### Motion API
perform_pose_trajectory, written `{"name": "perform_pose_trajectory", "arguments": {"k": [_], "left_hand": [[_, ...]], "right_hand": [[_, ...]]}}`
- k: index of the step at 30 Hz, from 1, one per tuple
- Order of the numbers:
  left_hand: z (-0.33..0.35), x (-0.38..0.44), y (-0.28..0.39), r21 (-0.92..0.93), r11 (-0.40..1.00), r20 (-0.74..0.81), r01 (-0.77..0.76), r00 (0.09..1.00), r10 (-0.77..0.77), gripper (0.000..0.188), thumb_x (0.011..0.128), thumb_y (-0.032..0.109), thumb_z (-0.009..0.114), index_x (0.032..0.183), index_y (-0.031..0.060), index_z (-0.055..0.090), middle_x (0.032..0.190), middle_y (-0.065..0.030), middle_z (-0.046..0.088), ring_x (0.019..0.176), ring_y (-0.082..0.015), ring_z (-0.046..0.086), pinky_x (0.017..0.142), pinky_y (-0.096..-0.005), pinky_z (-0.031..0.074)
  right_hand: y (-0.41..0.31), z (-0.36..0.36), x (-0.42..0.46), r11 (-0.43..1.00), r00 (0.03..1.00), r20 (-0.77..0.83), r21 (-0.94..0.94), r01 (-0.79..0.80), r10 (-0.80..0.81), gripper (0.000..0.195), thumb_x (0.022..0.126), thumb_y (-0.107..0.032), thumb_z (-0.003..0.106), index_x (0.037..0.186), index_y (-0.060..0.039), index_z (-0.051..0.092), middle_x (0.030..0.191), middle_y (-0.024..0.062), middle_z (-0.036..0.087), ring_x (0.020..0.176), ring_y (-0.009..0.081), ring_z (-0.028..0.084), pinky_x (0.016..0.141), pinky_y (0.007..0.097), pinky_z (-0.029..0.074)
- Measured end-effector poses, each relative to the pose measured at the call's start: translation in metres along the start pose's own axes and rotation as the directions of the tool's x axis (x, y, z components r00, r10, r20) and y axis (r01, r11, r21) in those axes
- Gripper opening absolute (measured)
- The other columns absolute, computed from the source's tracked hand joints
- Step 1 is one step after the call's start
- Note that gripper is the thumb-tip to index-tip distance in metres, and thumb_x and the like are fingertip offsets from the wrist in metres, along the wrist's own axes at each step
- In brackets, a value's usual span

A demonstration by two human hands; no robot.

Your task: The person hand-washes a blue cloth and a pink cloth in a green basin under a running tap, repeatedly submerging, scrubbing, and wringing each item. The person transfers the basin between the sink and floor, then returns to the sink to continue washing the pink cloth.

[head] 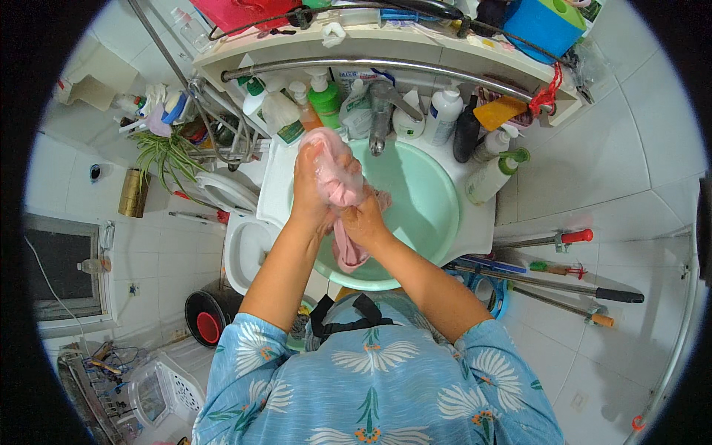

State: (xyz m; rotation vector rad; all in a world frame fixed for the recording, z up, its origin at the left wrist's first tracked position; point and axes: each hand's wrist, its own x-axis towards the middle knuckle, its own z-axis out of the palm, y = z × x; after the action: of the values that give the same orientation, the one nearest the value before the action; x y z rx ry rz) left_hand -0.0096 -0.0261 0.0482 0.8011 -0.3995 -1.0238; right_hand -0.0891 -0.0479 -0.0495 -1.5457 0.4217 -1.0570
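Observation:
A bunched pink cloth (339, 186), wet and with white suds on it, is gripped between both hands above a mint-green basin (425, 206). My left hand (309, 183) wraps the upper left side of the bundle. Lower down and to the right, my right hand (364, 218) clutches the cloth near its middle. A loose end of the fabric hangs below the hands towards the basin's near side, and a lacy edge shows behind my right hand. Above the basin's far rim stands a metal faucet (380, 119); no stream of water shows from it. Folds of cloth hide some fingers.
Several pump bottles, among them a green one (325, 103) and a white one (445, 114), crowd the back of the white sink counter (478, 231). A metal towel bar (378, 65) crosses above them. The toilet (245, 250) is at left; long-handled tools (556, 283) are at right.

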Motion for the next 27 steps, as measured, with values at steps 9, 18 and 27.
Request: {"name": "perform_pose_trajectory", "arguments": {"k": [9, 18, 27], "left_hand": [[-0.046, 0.009, -0.007, -0.103, 0.982, 0.235, 0.157, 0.963, -0.130, 0.048, 0.092, 0.050, 0.043, 0.112, 0.0069, 0.052, 0.098, -0.0096, 0.059, 0.089, -0.0241, 0.057, 0.080, -0.0367, 0.048], [-0.059, -0.041, -0.083, 0.279, 0.954, -0.026, 0.107, 0.994, -0.104, 0.055, 0.098, 0.044, 0.048, 0.136, 0.0038, 0.042, 0.140, -0.0087, 0.046, 0.124, -0.0210, 0.049, 0.106, -0.0378, 0.037], [-0.004, -0.005, -0.040, -0.327, 0.940, 0.000, 0.097, 0.995, -0.103, 0.047, 0.096, 0.051, 0.045, 0.102, 0.0046, 0.053, 0.089, -0.0119, 0.061, 0.094, -0.0280, 0.058, 0.097, -0.0399, 0.042]], "right_hand": [[-0.036, -0.039, 0.021, 0.930, 0.886, 0.293, -0.041, -0.365, 0.360, 0.047, 0.090, -0.033, 0.064, 0.120, 0.0013, 0.052, 0.101, 0.0134, 0.065, 0.091, 0.0218, 0.063, 0.082, 0.0346, 0.050], [-0.050, -0.035, 0.038, 0.998, 0.992, 0.105, -0.022, -0.061, 0.063, 0.033, 0.091, -0.008, 0.056, 0.122, 0.0013, 0.051, 0.107, 0.0140, 0.061, 0.102, 0.0216, 0.058, 0.092, 0.0318, 0.044], [-0.015, -0.041, 0.001, 0.963, 0.999, -0.052, -0.269, -0.022, 0.008, 0.105, 0.068, -0.044, 0.080, 0.143, 0.0052, 0.025, 0.128, 0.0234, 0.053, 0.119, 0.0364, 0.053, 0.107, 0.0462, 0.034]]}}
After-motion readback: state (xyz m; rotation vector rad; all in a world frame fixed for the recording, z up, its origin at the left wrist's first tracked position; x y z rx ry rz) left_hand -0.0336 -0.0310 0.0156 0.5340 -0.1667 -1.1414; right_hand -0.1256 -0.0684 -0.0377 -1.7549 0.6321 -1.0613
